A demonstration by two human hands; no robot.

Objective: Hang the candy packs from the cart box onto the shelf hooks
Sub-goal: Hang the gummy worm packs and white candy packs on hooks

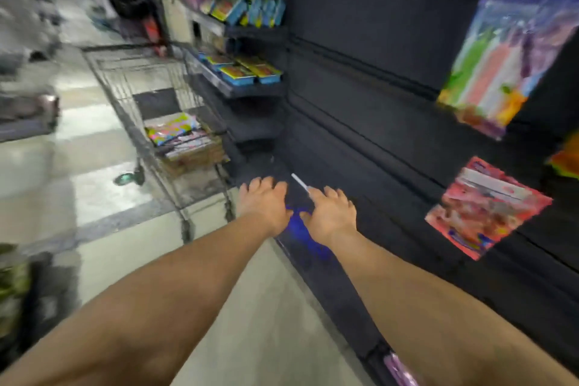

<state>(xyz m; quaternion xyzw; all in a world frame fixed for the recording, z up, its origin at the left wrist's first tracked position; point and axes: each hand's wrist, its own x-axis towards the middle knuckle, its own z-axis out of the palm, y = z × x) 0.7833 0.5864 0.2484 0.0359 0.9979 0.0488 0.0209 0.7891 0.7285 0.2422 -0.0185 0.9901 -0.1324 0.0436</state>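
The view is motion-blurred. My left hand [264,200] and my right hand [332,213] reach down side by side, backs up, in front of the dark shelf panel [360,88]. A blue candy pack [297,224] shows between and under the two thumbs, and both hands seem to grip it. A thin white-tipped hook [299,182] sticks out just beyond my right fingertips. The cart [131,94] stands to the left, and the cardboard box [194,157] in it holds several colourful candy packs [174,128].
A red pack [485,207] and a striped multicolour pack [501,63] hang on the panel at right. Shelves with blue and yellow boxes [250,72] lie behind the cart. The tiled aisle floor [94,166] opens to the left.
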